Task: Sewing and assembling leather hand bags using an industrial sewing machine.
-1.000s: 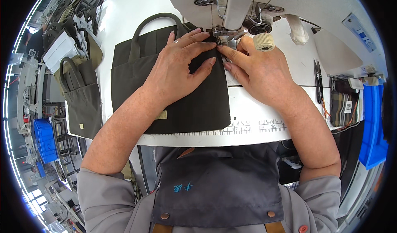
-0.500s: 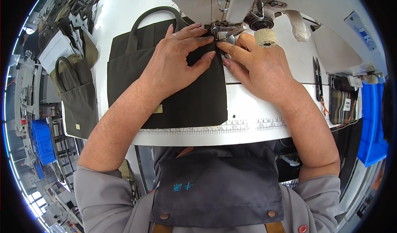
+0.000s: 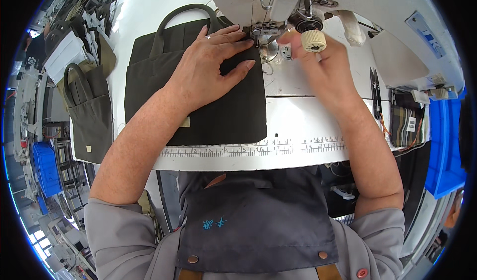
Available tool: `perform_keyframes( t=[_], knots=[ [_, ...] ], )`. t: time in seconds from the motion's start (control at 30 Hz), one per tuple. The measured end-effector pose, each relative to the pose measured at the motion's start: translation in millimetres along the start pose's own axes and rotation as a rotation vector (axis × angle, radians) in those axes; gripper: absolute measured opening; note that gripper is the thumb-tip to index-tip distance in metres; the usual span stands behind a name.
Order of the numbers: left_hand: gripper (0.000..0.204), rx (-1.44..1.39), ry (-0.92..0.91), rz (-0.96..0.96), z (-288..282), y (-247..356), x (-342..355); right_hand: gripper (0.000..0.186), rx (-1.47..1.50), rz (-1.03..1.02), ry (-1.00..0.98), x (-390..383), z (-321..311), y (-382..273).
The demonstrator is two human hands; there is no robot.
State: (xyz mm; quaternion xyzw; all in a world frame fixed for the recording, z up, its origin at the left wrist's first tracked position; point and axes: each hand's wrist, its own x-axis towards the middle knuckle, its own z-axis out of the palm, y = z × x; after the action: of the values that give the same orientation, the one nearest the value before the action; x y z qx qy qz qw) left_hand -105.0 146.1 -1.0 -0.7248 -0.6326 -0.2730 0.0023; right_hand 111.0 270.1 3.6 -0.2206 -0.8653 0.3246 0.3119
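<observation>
A dark olive fabric bag piece point(image 3: 218, 121) with a looped handle lies flat on the white sewing table, its right edge beside the needle area of the sewing machine point(image 3: 268, 29). My left hand point(image 3: 213, 56) rests on its upper right part, fingers stretched out and thumb spread, fingertips close to the presser foot. Off the fabric, my right hand point(image 3: 323, 66) is raised just right of the needle, behind the cream knob point(image 3: 314, 40). It is smeared by motion, and its fingertips are partly hidden by the machine.
Another olive bag piece point(image 3: 89, 116) lies at the table's left, by a stack of fabric and papers point(image 3: 74, 51). Black scissors point(image 3: 376, 94) and a striped cloth bundle point(image 3: 406, 123) are at the right. A printed ruler strip point(image 3: 223, 151) runs along the front edge; blue bins point(image 3: 443, 156) stand beyond.
My right hand has left the fabric's right edge and moved right and up, toward the machine's knob. My left hand stays on the bag piece.
</observation>
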Motion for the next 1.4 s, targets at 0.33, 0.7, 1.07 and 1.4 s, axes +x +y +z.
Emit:
perform_keyframes(
  t=[0.33, 0.7, 1.07, 1.4],
  knots=[
    [0.035, 0.023, 0.005, 0.013, 1.2, -0.4, 0.6, 0.036, 0.58, 0.063, 0.199, 15.1, 3.3, 7.6],
    [0.042, 0.033, -0.074, -0.025, -0.5, 2.4, -8.8, 0.038, 0.567, 0.112, 0.219, 14.5, 3.5, 1.7],
    [0.038, 0.029, -0.01, -0.018, 0.9, -5.6, -4.4, 0.027, 0.429, 0.08, 0.147, 14.5, 9.8, 6.3],
    [0.032, -0.056, -0.021, -0.07, -0.1, 2.3, 13.4, 0.019, -0.144, -0.191, -0.057, 4.4, 8.1, 9.6]
  ],
)
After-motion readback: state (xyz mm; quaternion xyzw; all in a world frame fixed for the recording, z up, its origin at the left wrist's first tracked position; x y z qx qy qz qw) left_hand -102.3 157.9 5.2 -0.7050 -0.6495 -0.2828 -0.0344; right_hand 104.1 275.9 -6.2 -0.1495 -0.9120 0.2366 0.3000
